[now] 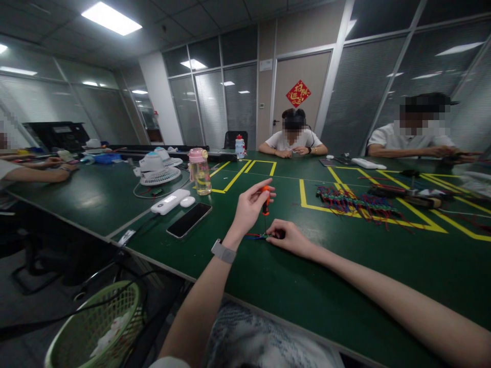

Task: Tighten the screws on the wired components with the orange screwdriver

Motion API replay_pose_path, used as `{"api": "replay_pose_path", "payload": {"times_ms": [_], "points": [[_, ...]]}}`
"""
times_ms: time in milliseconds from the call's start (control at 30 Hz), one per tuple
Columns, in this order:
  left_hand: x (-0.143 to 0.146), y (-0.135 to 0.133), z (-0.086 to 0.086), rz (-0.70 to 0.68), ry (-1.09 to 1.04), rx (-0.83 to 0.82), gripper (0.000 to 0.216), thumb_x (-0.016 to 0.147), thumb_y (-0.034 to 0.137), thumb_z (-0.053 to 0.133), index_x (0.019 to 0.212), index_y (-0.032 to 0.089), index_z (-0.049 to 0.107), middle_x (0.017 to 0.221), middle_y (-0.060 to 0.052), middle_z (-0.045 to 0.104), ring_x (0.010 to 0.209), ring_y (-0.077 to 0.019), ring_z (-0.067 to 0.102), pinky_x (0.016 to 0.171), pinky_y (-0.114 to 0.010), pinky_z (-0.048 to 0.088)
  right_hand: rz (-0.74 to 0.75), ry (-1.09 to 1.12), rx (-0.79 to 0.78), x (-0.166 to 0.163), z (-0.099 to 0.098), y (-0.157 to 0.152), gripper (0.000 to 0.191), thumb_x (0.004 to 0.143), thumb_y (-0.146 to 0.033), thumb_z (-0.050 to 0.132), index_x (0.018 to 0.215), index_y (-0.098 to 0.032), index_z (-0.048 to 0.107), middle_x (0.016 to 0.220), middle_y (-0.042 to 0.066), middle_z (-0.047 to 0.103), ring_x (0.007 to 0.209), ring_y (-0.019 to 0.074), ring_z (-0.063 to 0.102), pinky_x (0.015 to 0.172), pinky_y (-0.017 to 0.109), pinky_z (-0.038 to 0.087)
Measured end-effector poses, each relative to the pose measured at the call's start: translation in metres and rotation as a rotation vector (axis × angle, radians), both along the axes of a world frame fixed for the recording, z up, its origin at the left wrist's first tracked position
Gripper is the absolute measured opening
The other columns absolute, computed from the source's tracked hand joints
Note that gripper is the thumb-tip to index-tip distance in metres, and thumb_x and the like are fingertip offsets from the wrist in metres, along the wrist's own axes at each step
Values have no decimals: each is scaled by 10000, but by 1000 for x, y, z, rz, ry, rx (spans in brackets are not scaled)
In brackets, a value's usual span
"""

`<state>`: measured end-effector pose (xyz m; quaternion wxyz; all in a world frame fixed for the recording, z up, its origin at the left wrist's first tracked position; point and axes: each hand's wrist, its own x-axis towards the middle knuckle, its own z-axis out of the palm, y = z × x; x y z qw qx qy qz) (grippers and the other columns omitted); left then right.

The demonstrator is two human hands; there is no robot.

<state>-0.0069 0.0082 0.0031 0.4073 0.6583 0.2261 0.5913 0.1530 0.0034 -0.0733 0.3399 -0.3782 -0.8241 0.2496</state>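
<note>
My left hand (251, 204) is raised above the green table (291, 286) and pinches the orange handle of a small screwdriver (265, 200), which stands upright with its tip pointing down. My right hand (289, 237) rests on the table with fingers curled, pressing down a small dark connector (279, 234) with red and blue wires (255, 236) running out to the left. The screwdriver tip meets the connector just left of my right fingers. A grey watch sits on my left wrist.
A pile of coloured wires (353, 203) lies inside yellow tape lines. A black phone (189, 220), white power bank (170, 201), water bottle (200, 171) and small fans (158, 168) sit to the left. Other people sit around the table. A green basket (99, 327) stands below.
</note>
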Motion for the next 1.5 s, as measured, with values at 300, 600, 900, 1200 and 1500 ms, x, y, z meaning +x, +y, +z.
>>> {"api": "replay_pose_path", "payload": {"times_ms": [300,600,900,1200,1500], "points": [[0,0,-1,-68,-5,-10,370,877,340,488,1222,229,567,1137,-80,597,940,-174,613,792,-314,516,-1,-1,1,0,1,-1,81,721,-205,642,783,-155,658,712,0,545,608,104,485,565,237,399],[-1,-2,1,-26,21,22,338,870,331,506,1177,232,604,1198,-82,563,969,-176,597,802,-300,510,-4,-13,-3,-1,1,0,80,722,-196,639,786,-150,656,706,-2,543,605,102,483,562,233,399],[-1,0,0,63,63,65,314,843,313,557,1134,226,633,1168,-74,579,967,-163,585,790,-258,493,5,-18,1,-1,1,-2,82,727,-196,631,782,-139,651,707,6,541,607,110,486,562,239,398],[-2,0,0,118,58,77,288,815,307,597,1079,210,662,1100,-69,583,933,-148,580,770,-241,486,1,-24,1,0,2,-1,90,733,-203,633,790,-138,658,710,7,540,606,107,483,565,239,393],[-2,0,1,162,59,78,266,794,298,624,1034,193,668,1068,-70,619,895,-147,597,757,-242,490,11,-7,-9,-1,1,-1,96,735,-206,632,794,-135,661,724,11,540,608,106,482,564,238,394]]}}
